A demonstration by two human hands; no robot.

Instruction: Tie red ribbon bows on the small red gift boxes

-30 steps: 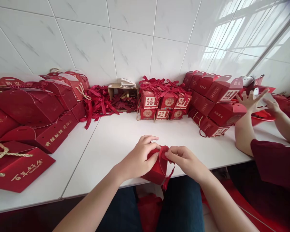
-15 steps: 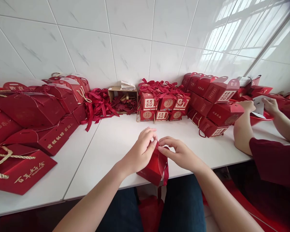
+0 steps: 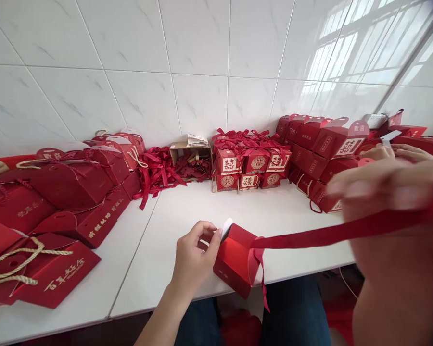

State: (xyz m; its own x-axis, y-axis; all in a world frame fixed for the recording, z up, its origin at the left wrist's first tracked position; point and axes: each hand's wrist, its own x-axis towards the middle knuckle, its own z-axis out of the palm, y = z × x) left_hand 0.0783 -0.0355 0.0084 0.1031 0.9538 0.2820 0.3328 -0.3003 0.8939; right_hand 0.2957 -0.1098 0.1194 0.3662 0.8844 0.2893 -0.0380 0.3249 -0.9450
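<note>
Near the table's front edge sits a small red gift box (image 3: 234, 262), tilted, with its lid flaps partly apart. My left hand (image 3: 195, 254) pinches a flap at the box's left side, where a white inner face shows. A dark red ribbon (image 3: 306, 238) runs taut from the box's right flap up to the right. My right hand (image 3: 389, 192), close to the camera and blurred, is closed around the ribbon's far part. A short ribbon tail hangs from the box's right side.
Finished-looking red boxes with bows (image 3: 256, 161) stand by the wall. More boxes (image 3: 324, 144) are stacked at right, and gift boxes with rope handles (image 3: 68, 269) at left. Loose ribbons (image 3: 155, 168) lie beside a cardboard box (image 3: 176, 154). A co-worker's hands (image 3: 400, 151) are at far right.
My right hand has left the box top and moved up and right, drawing the ribbon out straight. The flaps have come apart. My left hand stays on the box's left side.
</note>
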